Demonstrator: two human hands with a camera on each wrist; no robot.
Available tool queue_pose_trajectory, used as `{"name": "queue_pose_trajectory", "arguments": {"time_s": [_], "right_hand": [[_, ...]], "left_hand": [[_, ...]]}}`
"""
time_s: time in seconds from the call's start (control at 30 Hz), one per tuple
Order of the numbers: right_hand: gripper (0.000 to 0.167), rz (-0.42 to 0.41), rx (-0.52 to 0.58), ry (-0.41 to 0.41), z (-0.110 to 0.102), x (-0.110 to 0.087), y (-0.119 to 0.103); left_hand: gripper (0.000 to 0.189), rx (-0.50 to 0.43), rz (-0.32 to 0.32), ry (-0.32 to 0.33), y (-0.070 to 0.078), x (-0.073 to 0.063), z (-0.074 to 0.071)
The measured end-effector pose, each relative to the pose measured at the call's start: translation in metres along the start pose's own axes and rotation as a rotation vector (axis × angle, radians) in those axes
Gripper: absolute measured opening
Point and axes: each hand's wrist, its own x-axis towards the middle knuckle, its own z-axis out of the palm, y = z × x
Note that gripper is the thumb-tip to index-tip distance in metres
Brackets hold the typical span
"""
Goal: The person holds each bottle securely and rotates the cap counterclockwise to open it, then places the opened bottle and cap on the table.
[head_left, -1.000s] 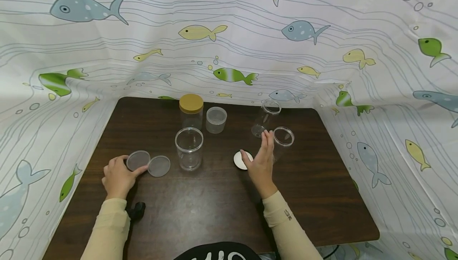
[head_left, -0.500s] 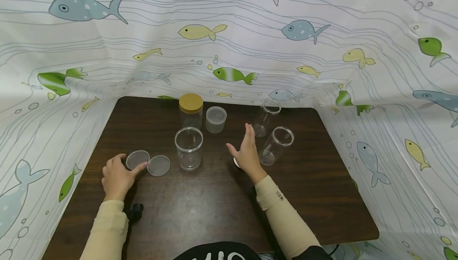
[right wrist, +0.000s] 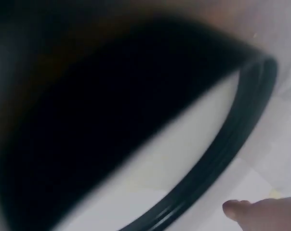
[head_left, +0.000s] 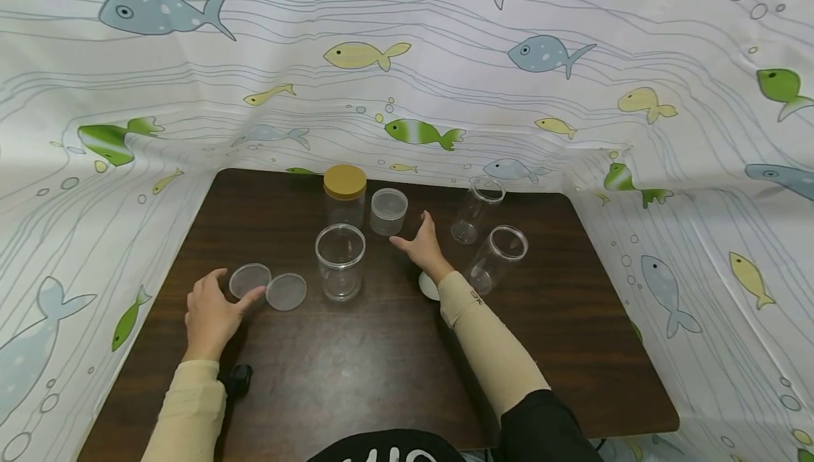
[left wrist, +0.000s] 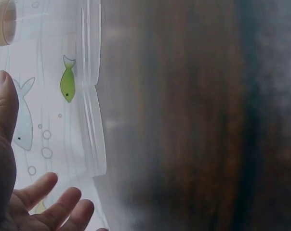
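Hands: well apart from each other, neither clamped on anything.

Left hand (head_left: 213,314): at the left of the tabletop (head_left: 356,370), thumb and fingers spread. Two thin clear lids lie flat, side by side, edges meeting. The left lid (head_left: 250,282) sits between the fingers and thumb; the right lid (head_left: 286,292) is just beyond the thumb tip. Left wrist view shows both lids edge-on, the thumb and fingers apart. Contact with either lid: cannot tell.

Right hand (head_left: 425,249): past the middle of the tabletop, thumb pointing left, fingers toward the far side, thumb and fingers apart. Nearest item is a small frosted container (head_left: 388,212), just beside it to the far left, outside its grip. A white disc (head_left: 429,287) lies beneath the right wrist, partly covered; right wrist view gives it a black rim, much of that view blurred.

Other positions: a large clear jar (head_left: 340,264) stands open between the hands, nearer the right one. A jar with a yellow lid (head_left: 345,193) stands beyond it, left of the frosted container. To the right of the right hand stand two open clear jars, the far one (head_left: 478,209) and the near one (head_left: 498,261).
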Motion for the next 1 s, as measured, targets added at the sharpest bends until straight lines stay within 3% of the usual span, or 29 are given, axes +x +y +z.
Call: {"name": "queue_pose_trajectory", "arguments": {"time_s": [0.33,1.0], "right_hand": [[0.113,0.075,0.099,-0.015,0.012,0.026,-0.003],[0.084,-0.005,0.086,-0.035,0.021,0.037,-0.004]], "left_hand": [[0.097,-0.012,0.047,-0.004,-0.001,-0.003,0.002],[0.095,-0.024,0.027,-0.006,-0.004,-0.008,0.002]]}}
